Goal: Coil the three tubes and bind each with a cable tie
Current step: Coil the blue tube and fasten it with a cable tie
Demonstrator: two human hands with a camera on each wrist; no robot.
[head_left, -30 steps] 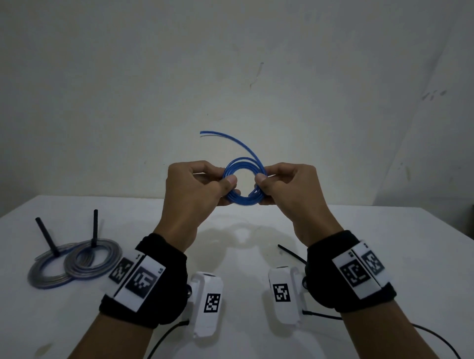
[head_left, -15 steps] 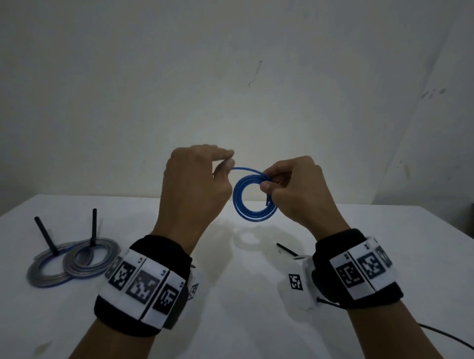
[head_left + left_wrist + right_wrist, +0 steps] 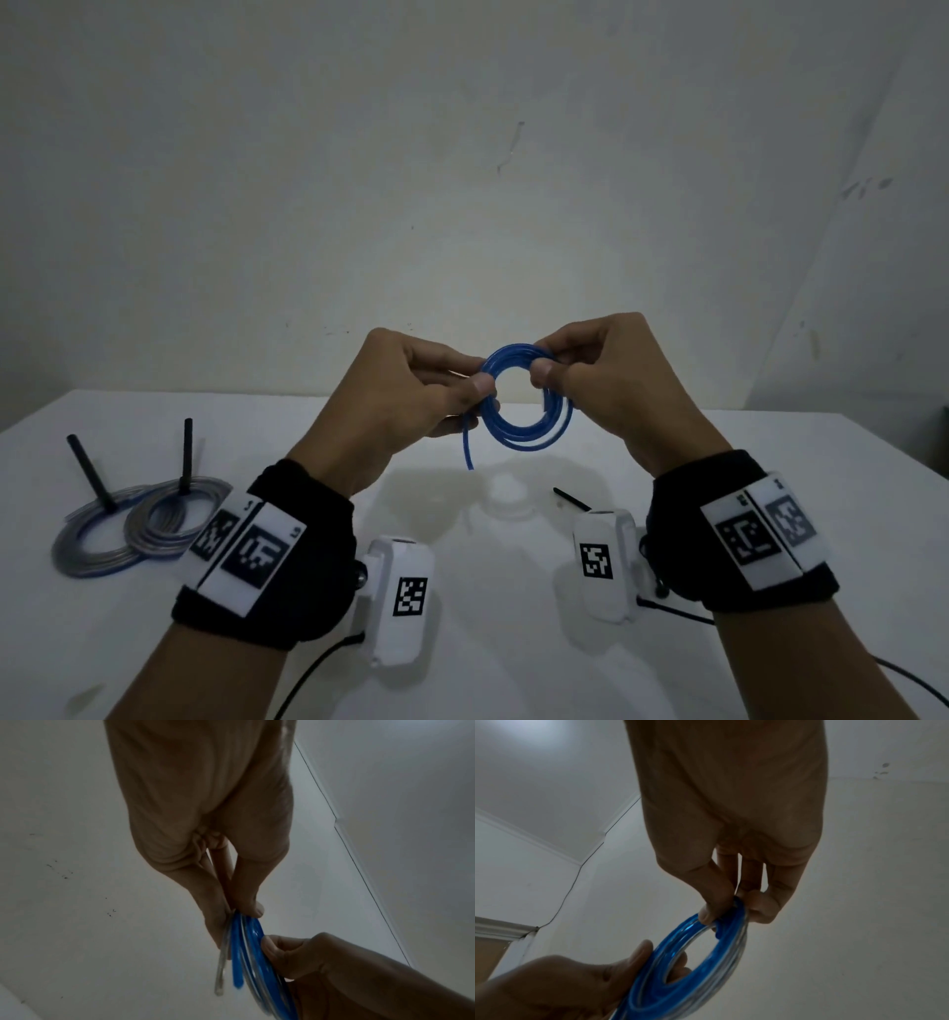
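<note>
I hold a small coil of blue tube (image 3: 524, 437) in the air above the white table (image 3: 488, 658). My left hand (image 3: 480, 383) pinches the coil's left side between thumb and fingers, and my right hand (image 3: 539, 366) pinches its upper right. A loose tube end (image 3: 466, 452) hangs down at the left. The wrist views show the coil (image 3: 248, 959) (image 3: 706, 945) pinched by both hands (image 3: 241, 911) (image 3: 727, 911). Two grey coiled tubes (image 3: 90, 534) (image 3: 172, 519) lie at the left, each bound by a black cable tie (image 3: 92, 473) (image 3: 186, 455) that sticks up.
Another black cable tie (image 3: 570, 499) lies on the table under my right wrist. The bare wall (image 3: 462, 180) stands just behind the table's far edge.
The tube's free end, which arched above the coil, now hangs below at the left. My left hand left the coil and pinches its left side again. Both hands sit slightly further right.
</note>
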